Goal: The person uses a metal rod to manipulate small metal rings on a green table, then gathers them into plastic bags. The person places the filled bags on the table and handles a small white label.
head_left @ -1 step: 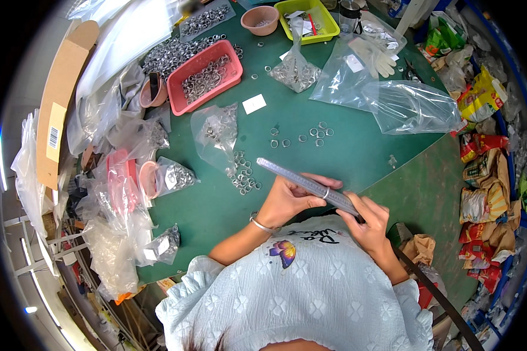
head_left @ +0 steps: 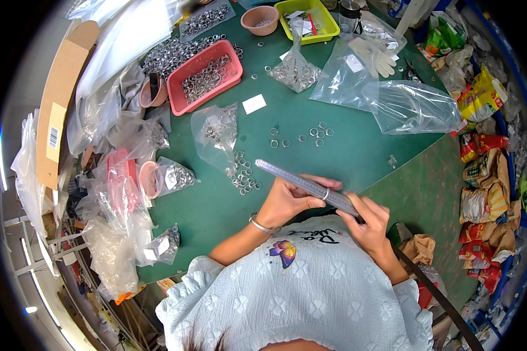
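A grey ring mandrel (head_left: 295,178), a tapered stick with fine markings, slants across the front of my body. One metal ring (head_left: 327,192) sits around it toward its thicker end. My left hand (head_left: 293,202) is closed about the middle of the mandrel, its thumb tip beside the ring and its fingers partly hidden behind the stick. At the lower right end, my right hand (head_left: 366,223) grips the mandrel. Several loose rings (head_left: 244,175) lie left of the mandrel's thin tip, and a scattered group of rings (head_left: 319,133) lies beyond my hands.
On the green table (head_left: 216,234) stand a red tray of rings (head_left: 234,73), a yellow-green basket (head_left: 332,26) and a pink bowl (head_left: 260,24). Clear bags of rings (head_left: 215,131) crowd the left. A flat plastic bag (head_left: 413,108) and pliers (head_left: 413,71) lie far right.
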`<state>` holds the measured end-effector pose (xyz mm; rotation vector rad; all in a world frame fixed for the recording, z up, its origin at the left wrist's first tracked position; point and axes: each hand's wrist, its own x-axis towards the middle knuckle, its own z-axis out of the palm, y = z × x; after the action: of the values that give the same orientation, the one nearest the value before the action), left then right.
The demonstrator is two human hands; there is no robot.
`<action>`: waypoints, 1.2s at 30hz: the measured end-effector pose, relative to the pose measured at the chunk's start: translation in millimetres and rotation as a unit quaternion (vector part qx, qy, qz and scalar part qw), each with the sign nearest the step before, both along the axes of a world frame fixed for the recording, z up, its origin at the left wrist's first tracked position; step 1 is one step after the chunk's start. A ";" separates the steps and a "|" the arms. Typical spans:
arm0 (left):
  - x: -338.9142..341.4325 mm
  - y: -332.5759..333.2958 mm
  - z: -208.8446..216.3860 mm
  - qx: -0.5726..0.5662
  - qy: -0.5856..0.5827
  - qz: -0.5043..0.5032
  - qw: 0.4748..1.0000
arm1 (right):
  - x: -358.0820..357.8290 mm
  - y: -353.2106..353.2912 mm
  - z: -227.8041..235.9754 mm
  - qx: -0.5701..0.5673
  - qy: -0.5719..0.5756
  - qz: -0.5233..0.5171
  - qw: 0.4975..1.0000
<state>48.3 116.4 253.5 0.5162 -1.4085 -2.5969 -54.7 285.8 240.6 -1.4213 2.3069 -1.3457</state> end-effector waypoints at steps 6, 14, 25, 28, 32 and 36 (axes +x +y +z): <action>4.6 -1.3 -7.5 -0.110 0.022 0.017 0.994 | -1.8 -1.8 5.2 -0.007 0.027 0.012 1.000; 5.6 -3.0 -3.0 -0.186 0.102 -0.003 0.977 | -7.4 -1.2 21.2 0.013 -0.087 0.071 0.994; 6.9 5.5 12.6 -0.150 0.061 0.067 0.985 | -6.8 -7.5 18.4 -0.050 -0.011 0.046 0.998; 7.4 -3.4 7.4 -0.249 0.115 0.049 0.960 | -8.6 -8.8 18.2 -0.062 0.019 0.053 0.997; 6.8 -4.0 12.6 -0.259 0.117 0.039 0.958 | -8.3 -10.1 18.8 -0.069 0.012 0.073 0.995; 6.4 -7.3 9.8 -0.292 0.149 0.039 0.944 | -8.6 -10.8 19.0 -0.065 -0.023 0.089 0.994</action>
<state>54.7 109.1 263.3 0.0864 -1.8721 -1.9388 -63.3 275.0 259.6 -1.5740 2.0428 -1.4810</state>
